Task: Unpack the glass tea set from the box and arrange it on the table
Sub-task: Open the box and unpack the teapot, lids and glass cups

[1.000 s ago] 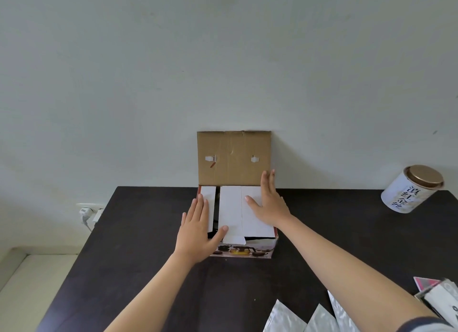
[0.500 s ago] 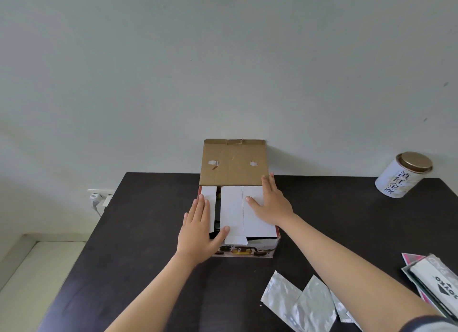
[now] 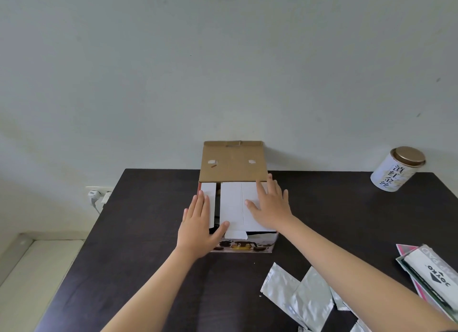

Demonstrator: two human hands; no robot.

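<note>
- Since the earlier frames the view has tipped down: more of the table (image 3: pixel 138 232) shows, the foil packets (image 3: pixel 297 297) have come further into sight, and both hands have stayed on the box (image 3: pixel 244 245) with little change.
- The box sits at the table's middle, toward 12 o'clock, close to the wall; its brown lid (image 3: pixel 233 162) stands open, tilted back at the far side.
- Two white inner flaps (image 3: pixel 235 205) lie across the top, a dark gap between them; the tea set itself is hidden below.
- Left hand (image 3: pixel 198 226): flat, fingers together and straight, on the narrow flap at 9 o'clock of the box, thumb stretched toward the wide flap. It grips nothing.
- Right hand (image 3: pixel 271 205): flat, fingers slightly spread, palm down on the wide flap at 3 o'clock of the box. It grips nothing.
- A tin (image 3: pixel 395 169) with a bronze lid stands at 2 o'clock, well apart from the box.
- Foil packets lie at 5 o'clock; a printed pad (image 3: pixel 431 269) lies at 4 o'clock by the table's edge.
- A wall socket (image 3: pixel 99 195) shows at 9 o'clock, beyond the table.
</note>
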